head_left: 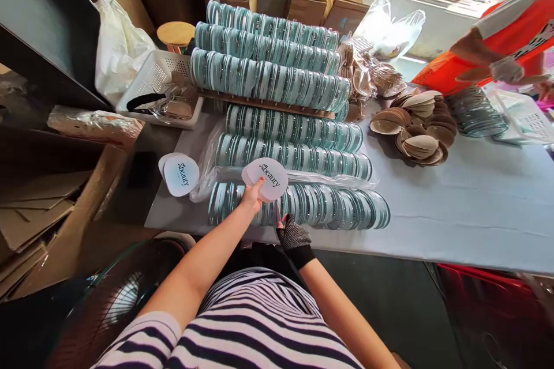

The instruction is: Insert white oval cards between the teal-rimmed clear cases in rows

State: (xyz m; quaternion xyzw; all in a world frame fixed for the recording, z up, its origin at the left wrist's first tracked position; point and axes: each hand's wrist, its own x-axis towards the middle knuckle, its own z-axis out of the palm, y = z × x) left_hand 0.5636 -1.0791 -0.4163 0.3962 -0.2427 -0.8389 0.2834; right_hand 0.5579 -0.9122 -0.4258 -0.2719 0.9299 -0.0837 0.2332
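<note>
Two hands (pixel 252 197) (pixel 292 237), one white label (pixel 269 179), six disc rows (pixel 298 206)

Rows of mirrors (pixel 298 207) crowd the front; bare tabletop (pixel 467 196) lies open to the right.

Our left hand (pixel 252 195) bare, arm stretched forward, fingers pinched shut. Our right hand (pixel 292 237) in dark glove, held low, fingers curled.

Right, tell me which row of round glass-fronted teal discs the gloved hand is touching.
The nearest row of round teal discs, at the table's front edge. The black-gloved right hand touches its near side; the other rows lie farther back, and the bare left hand holds white printed cards.
</note>
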